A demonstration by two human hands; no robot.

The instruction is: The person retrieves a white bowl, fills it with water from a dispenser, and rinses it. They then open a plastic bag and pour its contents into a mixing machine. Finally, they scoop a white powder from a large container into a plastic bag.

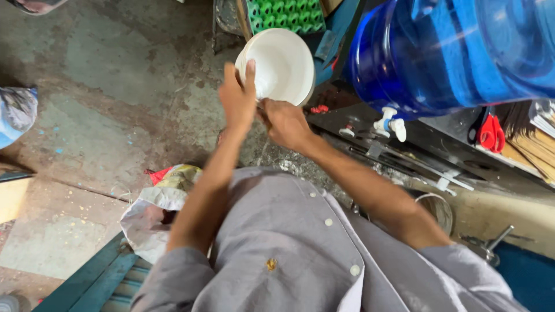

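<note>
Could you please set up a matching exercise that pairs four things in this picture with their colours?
Things:
1. bowl
2. water jug
3. scissors handles
4. shirt

Colours:
A. red
B. grey
C. white
D. blue

The left hand grips the bowl's rim, and the right hand is at its lower edge.

Pairs: 1-C, 2-D, 3-A, 4-B

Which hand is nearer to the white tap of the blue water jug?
Right. The right hand is beside the white bowl, closer to the tap; the left hand holds the bowl's far edge.
</note>
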